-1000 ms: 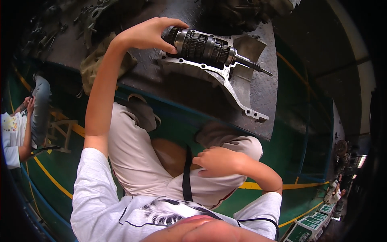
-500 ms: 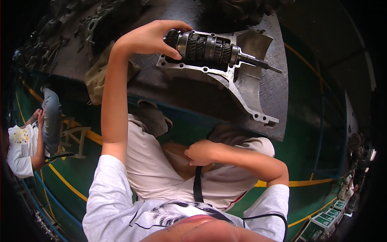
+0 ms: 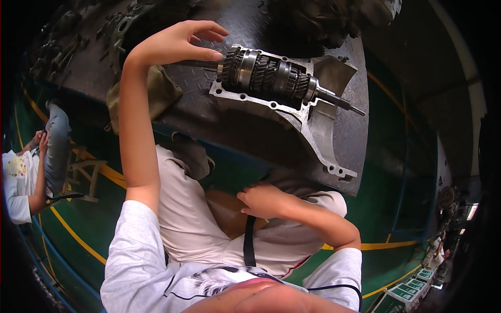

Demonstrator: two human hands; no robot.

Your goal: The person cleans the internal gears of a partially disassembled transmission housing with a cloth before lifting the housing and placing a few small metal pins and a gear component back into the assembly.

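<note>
A metal gear shaft (image 3: 261,71) carrying several toothed gears lies inside a grey half-housing (image 3: 312,138) on the workbench. Its thin splined end points right, and its other end sticks out to the left. My left hand (image 3: 180,44) is over that left end, fingers apart, the thumb close to the end gear; whether it touches the shaft I cannot tell. Nothing shows in its grasp. Over my lap, my right hand (image 3: 263,201) has its fingers curled in; what they hold, if anything, is hidden. A dark strap (image 3: 249,242) hangs just below it.
The workbench (image 3: 349,172) has a tread-plate top. A khaki cloth (image 3: 148,96) lies at its front edge. Dark metal parts (image 3: 55,52) are heaped at the far left. Another person (image 3: 34,172) sits at left. Green-and-white boxes (image 3: 409,292) stand at lower right.
My left hand has come off the gears and moved left, uncovering the end gear and the shaft's left end. The right hand stays over my lap. The whole view has shifted slightly.
</note>
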